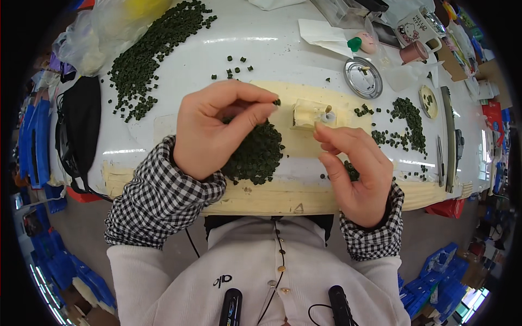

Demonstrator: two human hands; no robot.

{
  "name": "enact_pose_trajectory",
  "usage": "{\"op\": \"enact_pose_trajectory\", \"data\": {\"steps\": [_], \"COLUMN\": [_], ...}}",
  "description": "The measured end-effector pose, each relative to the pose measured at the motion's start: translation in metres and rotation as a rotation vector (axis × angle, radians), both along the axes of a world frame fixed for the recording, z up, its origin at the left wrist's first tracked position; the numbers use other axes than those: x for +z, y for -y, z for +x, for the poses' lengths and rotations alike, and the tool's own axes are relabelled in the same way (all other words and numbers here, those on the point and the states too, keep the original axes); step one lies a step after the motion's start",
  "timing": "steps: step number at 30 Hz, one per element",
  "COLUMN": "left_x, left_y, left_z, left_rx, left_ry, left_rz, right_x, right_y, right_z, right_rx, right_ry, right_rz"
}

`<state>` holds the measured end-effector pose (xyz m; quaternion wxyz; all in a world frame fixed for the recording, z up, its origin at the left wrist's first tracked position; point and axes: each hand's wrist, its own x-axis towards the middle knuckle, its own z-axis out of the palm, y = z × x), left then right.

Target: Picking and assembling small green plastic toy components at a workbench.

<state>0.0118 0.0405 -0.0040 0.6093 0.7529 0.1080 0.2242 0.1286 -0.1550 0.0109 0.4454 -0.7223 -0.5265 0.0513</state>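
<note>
My left hand [209, 127] pinches a small dark green piece [277, 102] between thumb and forefinger. Beneath that hand lies a heap of similar dark green pieces [258, 155], partly hidden by it. To the right of the held piece stands a small cream block fixture [305, 113] with a pale, roundish part and a short peg on top. My right hand [361, 174] is bent just in front of the fixture, forefinger close to its near right corner. Its thumb and forefinger are apart, and nothing shows between them. A few more green pieces [350, 171] lie behind the right hand.
A long green heap [155, 51] spreads at the far left, near a clear plastic bag [87, 46] and a black bag [81, 125]. Rightward are another scatter of pieces [410, 122], a round metal dish [363, 79], tweezers [439, 157] and a white mug [416, 30].
</note>
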Motion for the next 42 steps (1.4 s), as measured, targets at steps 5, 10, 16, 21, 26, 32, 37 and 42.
{"op": "enact_pose_trajectory", "data": {"steps": [5,10,16,21,26,32,37,42], "left_x": [-0.008,0.001,-0.004,-0.009,-0.008,-0.009,-0.007,-0.011], "left_y": [-0.03,-0.017,0.018,0.022,0.023,0.023,0.025,0.026], "left_z": [0.009,0.01,-0.002,-0.001,-0.002,0.0,-0.002,-0.003], "left_rx": [0.273,0.164,-0.173,-0.177,-0.16,-0.127,-0.142,-0.118], "left_ry": [-0.027,0.026,0.008,-0.055,-0.075,-0.015,-0.056,-0.051], "left_rz": [0.581,0.745,0.812,0.861,0.817,0.854,0.871,0.882], "right_x": [0.0,-0.018,-0.024,-0.027,-0.027,-0.024,-0.026,-0.031], "right_y": [0.028,0.034,0.028,0.027,0.026,0.019,0.015,0.012], "right_z": [0.011,0.007,0.0,-0.002,-0.004,-0.004,-0.002,-0.002], "right_rx": [0.061,0.075,0.06,0.078,0.081,0.044,0.051,0.056], "right_ry": [0.22,0.375,0.458,0.567,0.519,0.346,0.346,0.351], "right_rz": [-0.255,-0.222,-0.187,-0.175,-0.172,-0.031,0.077,0.116]}}
